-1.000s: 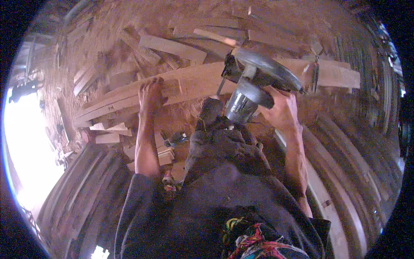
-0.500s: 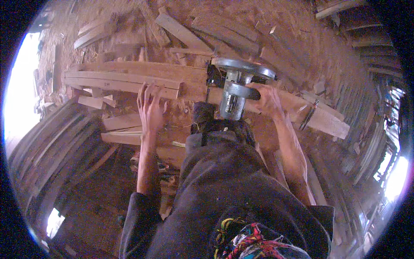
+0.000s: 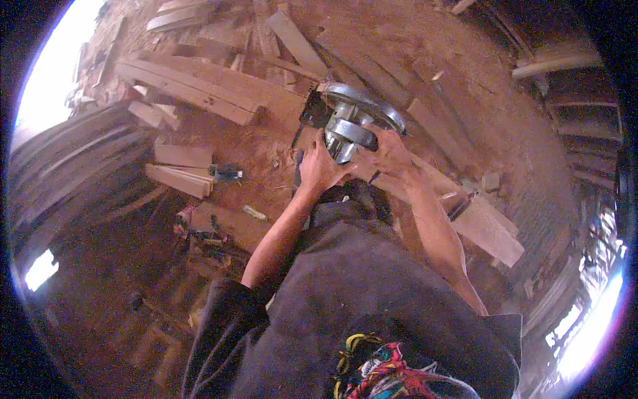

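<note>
A silver circular saw, with a round metal guard and a barrel-shaped motor, rests across a long wooden plank in front of me. My right hand is wrapped round the saw's handle on its right side. Against the near left side of the motor, my left hand is closed on the tool. Its fingertips are partly hidden by the saw. A dark foot or shoe shows only in part below my hands.
Narrow boards lie on the plank's left part. Short offcuts and a small tool lie further left. A loose board sits beyond the saw. Stacked timber lines the left, and sawdust covers the ground.
My left hand has moved right from the narrow boards onto the saw's motor. The right hand stays on the handle. The view has turned, and the saw appears tilted slightly.
</note>
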Motion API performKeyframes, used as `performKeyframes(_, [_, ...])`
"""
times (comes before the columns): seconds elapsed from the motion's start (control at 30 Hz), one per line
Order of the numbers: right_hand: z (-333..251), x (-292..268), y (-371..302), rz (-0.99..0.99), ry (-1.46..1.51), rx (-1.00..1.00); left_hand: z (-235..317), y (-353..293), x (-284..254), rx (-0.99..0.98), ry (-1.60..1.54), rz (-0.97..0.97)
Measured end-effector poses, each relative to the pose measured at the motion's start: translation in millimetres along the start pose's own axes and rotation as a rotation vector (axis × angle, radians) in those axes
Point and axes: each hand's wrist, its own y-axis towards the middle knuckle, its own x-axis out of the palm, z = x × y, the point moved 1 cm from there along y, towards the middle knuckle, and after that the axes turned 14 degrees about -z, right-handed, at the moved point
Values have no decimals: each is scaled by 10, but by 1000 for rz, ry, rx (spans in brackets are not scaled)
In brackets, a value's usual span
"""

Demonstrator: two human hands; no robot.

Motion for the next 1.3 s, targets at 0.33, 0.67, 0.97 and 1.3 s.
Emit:
performKeyframes(0.33, [-268,-84,-78,-205,94,98,-69,-109,2,21,3,108])
performKeyframes(0.67, [1935,605,-2083,765,250,473,-78,-240,34,7,96,21])
performKeyframes(0.97, [2452,1393,-3201,773,-26,1014,193,-582,-480,51,389,-280])
performKeyframes(1.3, [2896,1377,-3678,741,698,721,1240,-494,-694,342,385,457])
